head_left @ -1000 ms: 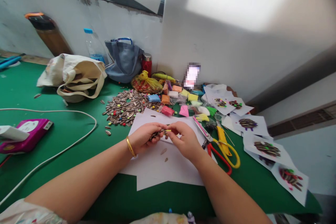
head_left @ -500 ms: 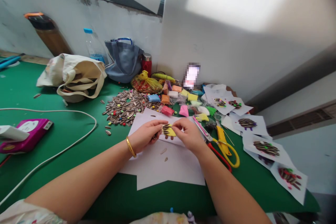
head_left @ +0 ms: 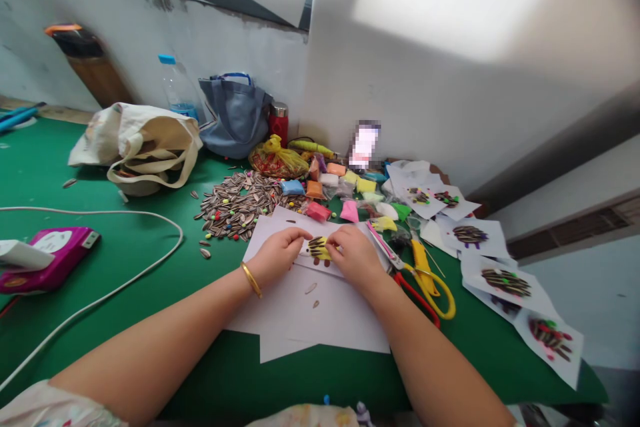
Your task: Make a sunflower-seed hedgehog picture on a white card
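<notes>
A small yellow clay shape (head_left: pixel 320 253) lies on white paper (head_left: pixel 325 310), with dark striped sunflower seeds set in it and brown bits along its lower edge. At its left end is my left hand (head_left: pixel 280 255), wearing a gold bangle (head_left: pixel 251 279); its thumb and forefinger are drawn together, and what they hold, if anything, is hidden. My right hand (head_left: pixel 356 255) pinches at the clay's right side, its fingertips at what looks like a sunflower seed. Two loose seeds (head_left: pixel 311 288) lie on the paper below. A large heap of sunflower seeds (head_left: pixel 240 203) spreads behind my left hand.
Coloured clay packets (head_left: pixel 316 189) crowd the back. Scissors (head_left: pixel 425 287) and a yellow cutter (head_left: pixel 424 265) lie right of my hand. Seed pictures on paper (head_left: pixel 507 282) line the right edge. A cable (head_left: pixel 150 215) crosses the left side; bags (head_left: pixel 155 147) stand behind.
My left hand has lowered toward the paper, and the dark bits seen at its fingers no longer show. My right hand has shifted slightly, still at the clay's right side.
</notes>
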A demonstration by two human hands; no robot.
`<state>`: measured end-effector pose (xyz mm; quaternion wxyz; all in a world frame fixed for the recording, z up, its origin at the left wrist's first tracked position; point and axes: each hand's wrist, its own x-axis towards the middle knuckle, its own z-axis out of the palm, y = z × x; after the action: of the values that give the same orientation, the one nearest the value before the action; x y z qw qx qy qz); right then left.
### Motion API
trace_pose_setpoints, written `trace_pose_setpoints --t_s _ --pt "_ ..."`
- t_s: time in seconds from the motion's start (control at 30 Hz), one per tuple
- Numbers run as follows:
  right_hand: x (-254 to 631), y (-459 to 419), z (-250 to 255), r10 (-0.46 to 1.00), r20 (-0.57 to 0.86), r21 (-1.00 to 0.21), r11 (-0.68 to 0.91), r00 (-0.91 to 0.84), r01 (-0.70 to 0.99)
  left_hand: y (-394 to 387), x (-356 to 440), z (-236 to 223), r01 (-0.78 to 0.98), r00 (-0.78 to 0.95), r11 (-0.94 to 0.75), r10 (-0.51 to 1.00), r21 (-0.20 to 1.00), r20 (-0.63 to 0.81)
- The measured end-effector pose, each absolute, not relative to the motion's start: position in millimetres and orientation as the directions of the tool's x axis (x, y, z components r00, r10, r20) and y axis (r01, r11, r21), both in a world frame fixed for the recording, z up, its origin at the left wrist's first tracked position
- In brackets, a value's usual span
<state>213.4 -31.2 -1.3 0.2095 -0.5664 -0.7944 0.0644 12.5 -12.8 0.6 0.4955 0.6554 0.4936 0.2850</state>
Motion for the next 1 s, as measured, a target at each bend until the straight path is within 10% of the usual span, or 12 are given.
trace_pose_setpoints --t_s 0.6,1.0 --pt "204 -28 -4 0.902 0.243 -0.041 0.378 -0.358 0.925 -13 13 2 0.426 0.350 -0.136 0.936 0.895 -0.025" --pt "210 -32 5 0.927 0.209 -0.168 0.347 -0.311 0.923 -12 13 1 0.458 0.356 -0.164 0.935 0.874 -0.011"
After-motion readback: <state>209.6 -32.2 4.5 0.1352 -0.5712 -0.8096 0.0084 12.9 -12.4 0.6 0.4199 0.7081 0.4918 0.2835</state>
